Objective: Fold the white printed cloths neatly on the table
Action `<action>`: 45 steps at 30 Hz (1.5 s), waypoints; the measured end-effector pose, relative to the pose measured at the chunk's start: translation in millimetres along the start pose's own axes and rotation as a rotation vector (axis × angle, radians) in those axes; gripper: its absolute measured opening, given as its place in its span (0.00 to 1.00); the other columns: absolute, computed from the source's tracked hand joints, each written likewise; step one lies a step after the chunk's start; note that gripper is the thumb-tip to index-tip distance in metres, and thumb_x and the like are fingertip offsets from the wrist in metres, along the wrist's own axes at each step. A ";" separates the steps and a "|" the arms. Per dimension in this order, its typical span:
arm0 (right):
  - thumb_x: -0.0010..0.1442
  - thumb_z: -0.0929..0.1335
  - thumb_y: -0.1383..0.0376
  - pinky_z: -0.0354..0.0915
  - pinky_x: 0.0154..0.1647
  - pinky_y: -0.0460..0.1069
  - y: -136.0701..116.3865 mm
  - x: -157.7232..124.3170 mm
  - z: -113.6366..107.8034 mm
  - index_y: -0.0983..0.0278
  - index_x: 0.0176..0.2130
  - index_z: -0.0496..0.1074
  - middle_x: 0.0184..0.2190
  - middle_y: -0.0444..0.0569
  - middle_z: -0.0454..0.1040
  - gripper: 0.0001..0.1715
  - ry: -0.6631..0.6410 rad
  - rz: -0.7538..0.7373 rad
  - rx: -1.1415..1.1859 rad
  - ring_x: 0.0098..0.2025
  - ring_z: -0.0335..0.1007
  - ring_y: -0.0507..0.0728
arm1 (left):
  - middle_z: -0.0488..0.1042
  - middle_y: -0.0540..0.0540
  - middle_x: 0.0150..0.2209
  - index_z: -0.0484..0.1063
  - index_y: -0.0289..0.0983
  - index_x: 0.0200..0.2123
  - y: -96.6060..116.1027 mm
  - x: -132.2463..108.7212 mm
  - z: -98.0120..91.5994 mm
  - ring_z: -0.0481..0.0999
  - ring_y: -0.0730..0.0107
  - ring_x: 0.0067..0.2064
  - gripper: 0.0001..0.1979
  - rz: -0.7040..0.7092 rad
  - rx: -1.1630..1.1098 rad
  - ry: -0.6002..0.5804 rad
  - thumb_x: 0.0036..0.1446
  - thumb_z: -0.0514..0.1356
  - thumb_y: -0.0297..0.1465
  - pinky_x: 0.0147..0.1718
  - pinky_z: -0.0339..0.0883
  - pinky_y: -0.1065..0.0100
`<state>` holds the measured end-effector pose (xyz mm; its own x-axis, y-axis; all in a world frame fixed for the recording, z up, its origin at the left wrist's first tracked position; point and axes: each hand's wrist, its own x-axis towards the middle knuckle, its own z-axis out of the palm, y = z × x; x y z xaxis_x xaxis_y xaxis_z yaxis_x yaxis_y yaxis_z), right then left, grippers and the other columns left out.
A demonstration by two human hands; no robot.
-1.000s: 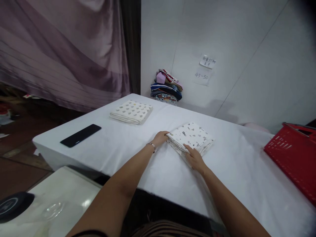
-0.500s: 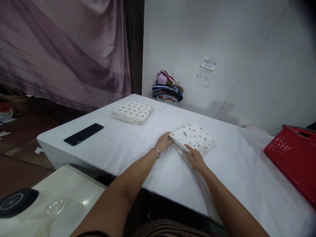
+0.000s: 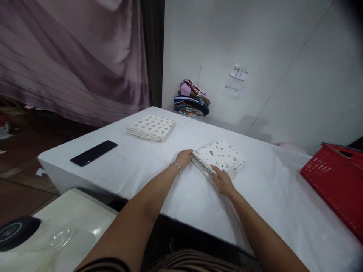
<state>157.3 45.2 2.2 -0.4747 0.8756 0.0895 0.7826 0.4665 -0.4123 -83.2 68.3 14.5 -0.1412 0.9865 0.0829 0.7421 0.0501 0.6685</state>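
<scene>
A folded white cloth with small dark prints lies on the white-covered table, several layers thick. My left hand grips its left corner, the fingertips hidden behind the layers. At the near edge, my right hand holds the cloth, with fingers on top and the thumb side low against the folds. Farther back on the left sits a second folded cloth, white with grey prints, touched by neither hand.
A black phone lies at the table's left. A red plastic basket stands on the right. Stacked folded fabrics rise behind the far edge by the wall. At lower left is a pale surface with a black round-ended object.
Both hands keep their hold on the printed cloth, which stays nearly in place. The whole view has shifted slightly.
</scene>
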 end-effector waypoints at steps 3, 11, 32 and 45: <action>0.59 0.57 0.67 0.44 0.63 0.59 0.0 -0.1 -0.1 0.58 0.59 0.59 0.58 0.45 0.64 0.28 -0.008 -0.002 0.020 0.60 0.57 0.58 | 0.76 0.51 0.39 0.75 0.46 0.39 -3.3 3.6 -2.3 0.72 0.67 0.42 0.13 0.027 0.019 -0.029 0.54 0.53 0.30 0.38 0.60 0.72; 0.59 0.57 0.67 0.43 0.64 0.59 -3.9 -0.8 -2.1 0.59 0.59 0.60 0.57 0.46 0.64 0.28 -0.014 0.005 0.001 0.60 0.56 0.58 | 0.77 0.51 0.39 0.75 0.43 0.39 -7.3 10.8 -0.3 0.73 0.69 0.40 0.13 -0.020 -0.019 -0.086 0.50 0.55 0.29 0.34 0.62 0.73; 0.59 0.56 0.69 0.42 0.63 0.60 -0.3 -2.1 3.6 0.60 0.59 0.59 0.58 0.48 0.63 0.28 0.005 -0.013 0.009 0.62 0.52 0.57 | 0.74 0.44 0.46 0.70 0.40 0.44 15.7 -7.1 14.0 0.71 0.63 0.47 0.16 -0.171 0.074 0.074 0.51 0.55 0.28 0.40 0.62 0.68; 0.62 0.58 0.58 0.37 0.62 0.63 -16.2 -11.6 0.4 0.63 0.64 0.49 0.65 0.51 0.47 0.33 -0.117 -0.089 -0.236 0.66 0.37 0.61 | 0.74 0.51 0.47 0.73 0.45 0.42 -0.9 2.5 6.1 0.70 0.65 0.48 0.15 -0.065 0.066 0.035 0.50 0.56 0.30 0.42 0.62 0.69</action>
<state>149.9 27.5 7.5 -0.5784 0.8157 0.0046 0.8014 0.5693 -0.1832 -80.2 71.6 9.5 -0.2124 0.9749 0.0674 0.7719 0.1251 0.6233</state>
